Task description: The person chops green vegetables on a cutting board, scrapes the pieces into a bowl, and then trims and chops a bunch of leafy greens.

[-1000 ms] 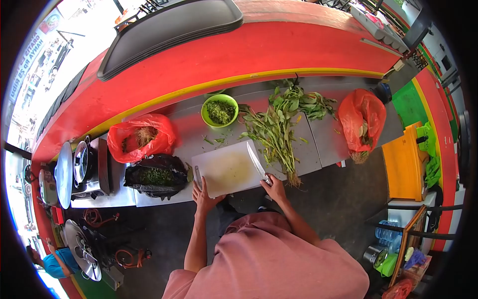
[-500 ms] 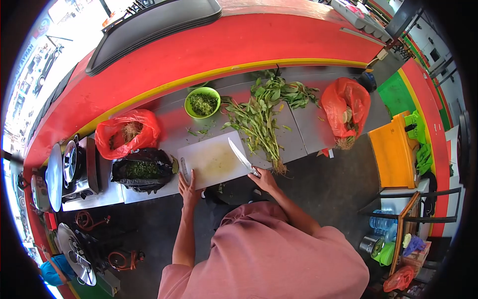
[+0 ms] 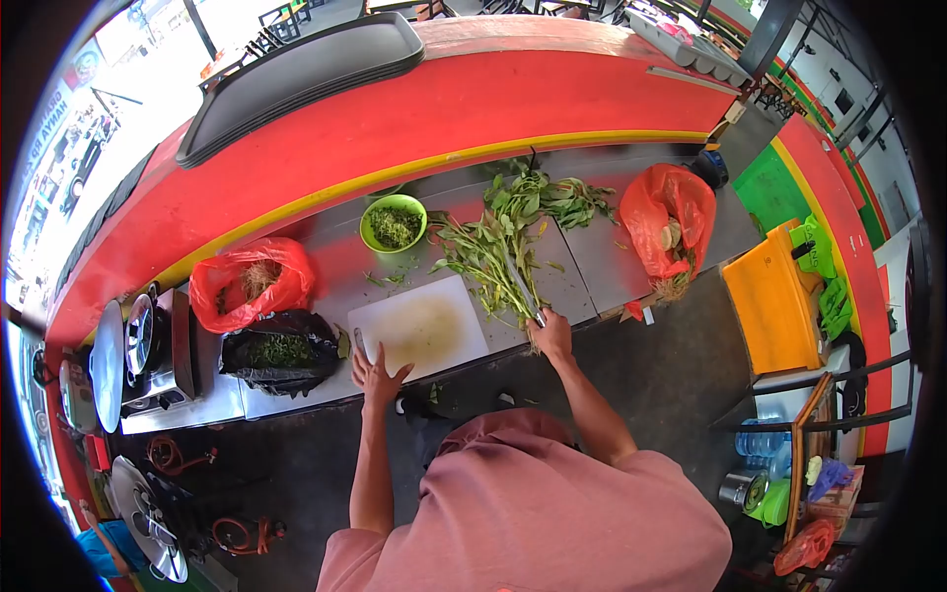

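My right hand is wrapped round the handle of a kitchen knife, whose blade lies over the stems of a heap of leafy greens. Roots show at the heap's near end, by that hand. Fingers spread, my left hand is at the near left corner of the white cutting board, next to its handle slot. The board is bare apart from a greenish-yellow stain. Behind it stands a lime-green bowl with chopped greens in it, and a few bits of leaf lie beside the bowl.
Left of the board are a black plastic bag of cut greens, a red plastic bag and a stove. Another red bag stands to the right. A red wall runs behind the counter. A person's blue sleeve shows lower left.
My right hand has swung the knife from above the board to the right, over the greens. My left hand has spread its fingers at the board's edge. The view has shifted slightly.
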`<act>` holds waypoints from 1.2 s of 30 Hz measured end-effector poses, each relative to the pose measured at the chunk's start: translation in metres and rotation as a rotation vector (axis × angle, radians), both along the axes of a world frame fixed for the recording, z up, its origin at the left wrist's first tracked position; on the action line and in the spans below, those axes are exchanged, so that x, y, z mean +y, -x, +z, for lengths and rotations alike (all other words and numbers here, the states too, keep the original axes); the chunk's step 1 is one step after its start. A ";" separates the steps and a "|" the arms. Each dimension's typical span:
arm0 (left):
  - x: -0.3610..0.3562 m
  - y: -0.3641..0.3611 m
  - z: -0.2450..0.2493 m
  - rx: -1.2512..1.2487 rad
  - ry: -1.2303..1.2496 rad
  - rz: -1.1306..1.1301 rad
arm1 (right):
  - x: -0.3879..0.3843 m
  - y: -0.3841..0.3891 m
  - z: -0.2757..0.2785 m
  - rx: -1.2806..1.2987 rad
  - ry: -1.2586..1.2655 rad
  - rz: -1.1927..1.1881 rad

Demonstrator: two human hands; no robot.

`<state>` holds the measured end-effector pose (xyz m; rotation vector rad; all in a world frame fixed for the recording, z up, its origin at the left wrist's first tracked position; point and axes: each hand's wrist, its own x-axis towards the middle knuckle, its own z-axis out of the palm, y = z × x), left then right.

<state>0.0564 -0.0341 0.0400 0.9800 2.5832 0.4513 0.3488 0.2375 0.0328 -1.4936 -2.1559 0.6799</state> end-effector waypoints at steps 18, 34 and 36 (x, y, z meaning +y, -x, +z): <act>0.099 -0.060 0.068 -0.218 -0.753 -0.393 | 0.015 -0.006 0.089 0.468 0.043 0.052; 0.190 -0.113 0.107 -0.835 -0.846 -0.181 | -0.035 0.017 0.104 0.687 0.252 0.150; 0.191 -0.114 0.103 -0.863 -0.849 -0.173 | -0.041 0.017 0.102 0.755 0.503 0.093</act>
